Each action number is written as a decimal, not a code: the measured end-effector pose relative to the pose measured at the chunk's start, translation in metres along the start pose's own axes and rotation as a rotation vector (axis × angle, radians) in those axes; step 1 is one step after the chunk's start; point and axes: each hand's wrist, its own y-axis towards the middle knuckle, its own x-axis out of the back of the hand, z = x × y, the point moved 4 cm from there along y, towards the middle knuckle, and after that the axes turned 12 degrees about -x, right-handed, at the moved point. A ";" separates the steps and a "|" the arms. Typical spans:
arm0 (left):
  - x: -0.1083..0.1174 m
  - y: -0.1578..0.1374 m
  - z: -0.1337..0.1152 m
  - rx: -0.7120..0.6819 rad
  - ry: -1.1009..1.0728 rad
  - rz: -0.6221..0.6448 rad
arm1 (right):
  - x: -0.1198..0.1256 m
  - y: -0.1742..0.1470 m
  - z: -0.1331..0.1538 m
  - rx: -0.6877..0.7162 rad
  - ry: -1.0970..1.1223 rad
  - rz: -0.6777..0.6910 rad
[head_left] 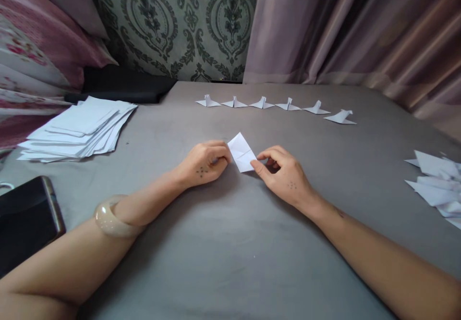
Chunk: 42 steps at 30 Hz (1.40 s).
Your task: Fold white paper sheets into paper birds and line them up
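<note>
A small white folded paper (242, 153), roughly diamond-shaped with crease lines, is tilted just above the grey cloth in front of me. My right hand (283, 173) pinches its lower right edge between thumb and fingers. Curled up at the paper's left corner is my left hand (208, 162), thumb against the bent index finger. Its fingertips are turned away, so I cannot tell whether they grip the paper's edge. Beyond both hands, several folded paper birds (262, 103) stand in a row across the back.
At the left lies a stack of white paper sheets (77, 128), with a black folded cloth or case (126, 84) behind it. A dark phone (29, 219) rests near my left forearm. More folded white papers (437, 183) are heaped at the right edge. Curtains (306, 31) hang behind.
</note>
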 end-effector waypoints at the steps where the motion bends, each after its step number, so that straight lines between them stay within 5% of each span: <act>1: 0.001 0.000 0.001 0.014 0.034 -0.041 | -0.002 0.000 0.001 0.017 -0.001 0.016; 4: 0.006 0.000 0.001 0.004 0.195 -0.162 | -0.003 0.001 0.005 0.159 -0.010 -0.001; 8: 0.008 -0.001 -0.010 -0.199 0.459 -0.191 | 0.005 -0.004 0.014 0.433 -0.202 -0.125; 14: -0.006 -0.003 -0.018 -0.403 0.499 0.131 | 0.005 -0.011 0.012 0.516 -0.418 -0.087; 22: -0.013 -0.001 -0.017 -0.285 0.348 0.237 | -0.001 -0.019 0.004 0.320 -0.451 0.032; 32: -0.022 0.006 -0.009 0.077 0.179 0.121 | -0.001 -0.016 0.002 0.052 -0.306 0.021; 42: -0.025 0.013 -0.006 0.335 0.056 0.128 | -0.002 -0.012 -0.001 -0.001 -0.277 0.059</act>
